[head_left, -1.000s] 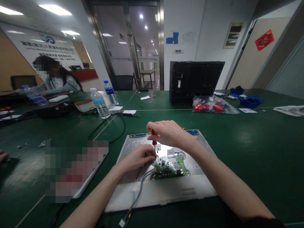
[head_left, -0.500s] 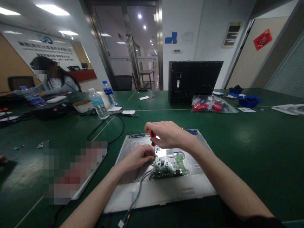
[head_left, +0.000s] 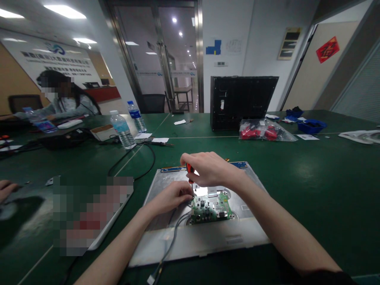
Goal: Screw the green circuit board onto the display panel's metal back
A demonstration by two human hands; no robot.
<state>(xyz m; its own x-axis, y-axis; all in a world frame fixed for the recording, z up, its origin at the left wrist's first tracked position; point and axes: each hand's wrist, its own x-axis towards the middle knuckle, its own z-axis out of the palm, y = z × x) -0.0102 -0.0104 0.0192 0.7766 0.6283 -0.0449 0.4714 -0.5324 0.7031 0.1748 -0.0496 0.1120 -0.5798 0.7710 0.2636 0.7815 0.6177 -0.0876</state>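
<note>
My right hand point(head_left: 210, 169) is wrapped from above round a red and black screwdriver point(head_left: 189, 168), its shaft pointing down. The tip meets the upper left corner of a green circuit board point(head_left: 212, 209). At that corner the fingers of my left hand point(head_left: 170, 194) are pinched together beside the shaft; what they hold, if anything, is hidden. The board lies on the silvery back of a flat display panel point(head_left: 208, 236), which has a blue strip board point(head_left: 239, 164) along its far edge. A grey cable bundle point(head_left: 170, 246) runs from the board to a white connector at the near edge.
On the green table point(head_left: 311, 190) stand a black monitor housing point(head_left: 242, 103), a bag with red parts point(head_left: 264, 131), blue trays point(head_left: 311, 126) and water bottles point(head_left: 123, 130). A blurred-out flat object point(head_left: 97, 217) lies left. A co-worker's hand point(head_left: 6, 189) is at the left edge.
A co-worker's hand has come further into view at the left edge, with a pale round thing beneath it. My hands and the screwdriver have hardly moved.
</note>
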